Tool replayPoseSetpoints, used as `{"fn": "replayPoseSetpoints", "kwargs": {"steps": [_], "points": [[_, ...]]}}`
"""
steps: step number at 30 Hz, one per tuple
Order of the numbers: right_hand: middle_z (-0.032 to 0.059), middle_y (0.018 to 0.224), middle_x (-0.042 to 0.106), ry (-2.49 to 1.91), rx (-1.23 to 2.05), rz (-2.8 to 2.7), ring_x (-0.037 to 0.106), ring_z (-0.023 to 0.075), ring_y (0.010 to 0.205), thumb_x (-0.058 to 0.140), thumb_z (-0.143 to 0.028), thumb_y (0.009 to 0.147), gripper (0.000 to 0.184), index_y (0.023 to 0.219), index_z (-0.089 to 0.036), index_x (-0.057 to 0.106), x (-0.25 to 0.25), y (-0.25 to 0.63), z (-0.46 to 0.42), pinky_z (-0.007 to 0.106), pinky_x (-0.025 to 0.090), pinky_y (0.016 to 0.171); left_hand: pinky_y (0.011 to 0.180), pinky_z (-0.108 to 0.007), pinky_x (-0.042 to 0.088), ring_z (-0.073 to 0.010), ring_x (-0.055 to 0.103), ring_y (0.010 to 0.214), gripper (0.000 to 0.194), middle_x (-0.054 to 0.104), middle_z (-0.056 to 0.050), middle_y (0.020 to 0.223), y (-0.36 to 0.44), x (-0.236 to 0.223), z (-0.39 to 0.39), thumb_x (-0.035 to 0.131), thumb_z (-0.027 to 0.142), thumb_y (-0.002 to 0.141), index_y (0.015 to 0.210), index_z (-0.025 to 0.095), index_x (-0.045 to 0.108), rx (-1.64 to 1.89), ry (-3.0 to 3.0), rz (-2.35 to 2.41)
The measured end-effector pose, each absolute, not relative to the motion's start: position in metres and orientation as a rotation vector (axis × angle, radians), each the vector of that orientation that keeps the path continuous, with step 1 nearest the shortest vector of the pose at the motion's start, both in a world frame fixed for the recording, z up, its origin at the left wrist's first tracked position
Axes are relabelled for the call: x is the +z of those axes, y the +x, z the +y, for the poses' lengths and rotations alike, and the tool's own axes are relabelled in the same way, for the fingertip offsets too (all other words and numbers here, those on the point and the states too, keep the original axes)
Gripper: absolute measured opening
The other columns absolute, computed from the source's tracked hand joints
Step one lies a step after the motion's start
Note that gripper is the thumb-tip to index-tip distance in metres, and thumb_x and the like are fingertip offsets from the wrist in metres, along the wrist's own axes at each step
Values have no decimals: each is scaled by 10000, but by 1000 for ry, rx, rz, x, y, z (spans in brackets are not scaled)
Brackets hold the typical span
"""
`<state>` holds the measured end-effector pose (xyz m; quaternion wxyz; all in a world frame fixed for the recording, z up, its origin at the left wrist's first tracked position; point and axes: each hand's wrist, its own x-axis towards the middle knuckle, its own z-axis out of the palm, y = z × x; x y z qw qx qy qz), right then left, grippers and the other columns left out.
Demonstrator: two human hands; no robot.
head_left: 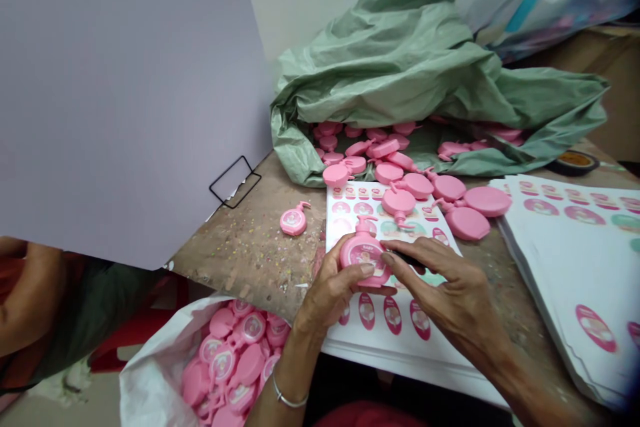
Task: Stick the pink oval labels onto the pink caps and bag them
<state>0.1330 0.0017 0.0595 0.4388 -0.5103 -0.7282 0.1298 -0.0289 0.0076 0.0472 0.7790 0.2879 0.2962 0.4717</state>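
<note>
My left hand (333,287) grips a small pink flat-bodied pump bottle (364,252) with a label on its front. My right hand (440,280) pinches a thin black tool (406,257), and its fingertips rest against the bottle's face. The tool's tip is hidden by my fingers. Both hands are above a white sheet of oval pink labels (390,320). Unlabelled pink bottles (397,201) lie scattered on that sheet and just beyond it. A labelled pink bottle (294,219) lies alone on the worn wooden table (250,260), left of the sheet.
A green plastic bag (400,80) spills more pink bottles at the back. A white sack (150,380) of labelled bottles sits at lower left. A stack of label sheets (565,280) lies right, near a tape roll (574,161). A lavender board (120,93) stands left, beside another person's arm (30,287).
</note>
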Motion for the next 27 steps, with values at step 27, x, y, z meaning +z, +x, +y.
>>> {"fn": "replayPoseSetpoints", "kwargs": {"steps": [27], "points": [[78,925,685,-1428,127,-1801,593,195,780,594,-313,889,284,1125,-170,659,59,143,1,351,460,721,651,-346,611,-274,707,862,577,718,-155,917,-14,42,4,568,565,848,1165,85,603,1064,408,855]]}}
